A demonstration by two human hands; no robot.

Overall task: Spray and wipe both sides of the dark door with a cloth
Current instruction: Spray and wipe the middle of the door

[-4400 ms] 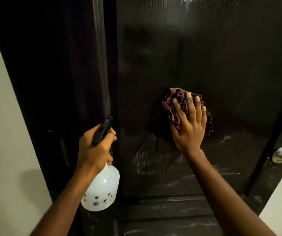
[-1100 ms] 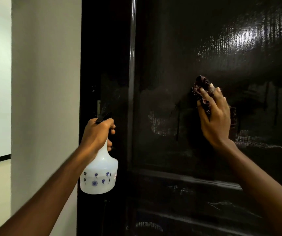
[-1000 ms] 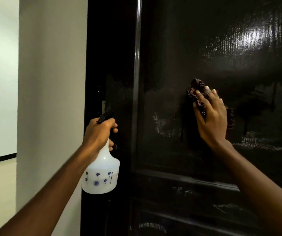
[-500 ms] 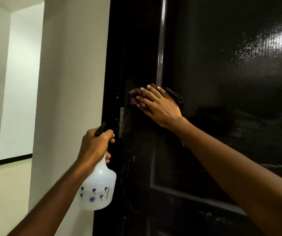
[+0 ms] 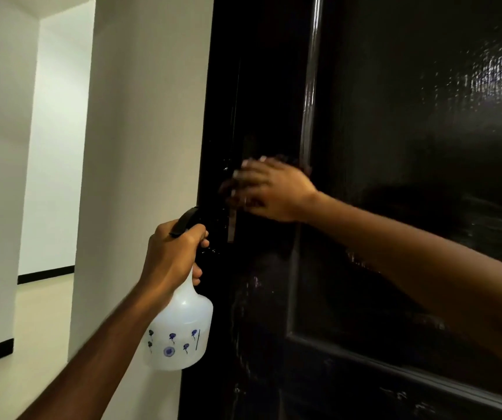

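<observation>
Right hand (image 5: 269,189) is flat against the dark door (image 5: 410,147) at its left edge, fingers stretched out and motion-blurred. A dark scrap of cloth (image 5: 296,165) just peeps out behind the knuckles. Left hand (image 5: 172,253) is wrapped round the neck of the white spray bottle (image 5: 180,331), beside the door's edge, lower down.

One head-worn wide-angle view, facing forward from close by the dark door (image 5: 410,147), door panel filling the frame right of the fingers (image 5: 245,177) of the right hand (image 5: 271,189), white wall (image 5: 140,116) left of the fingertips, left hand (image 5: 171,253) just below them, nearer the camera
</observation>
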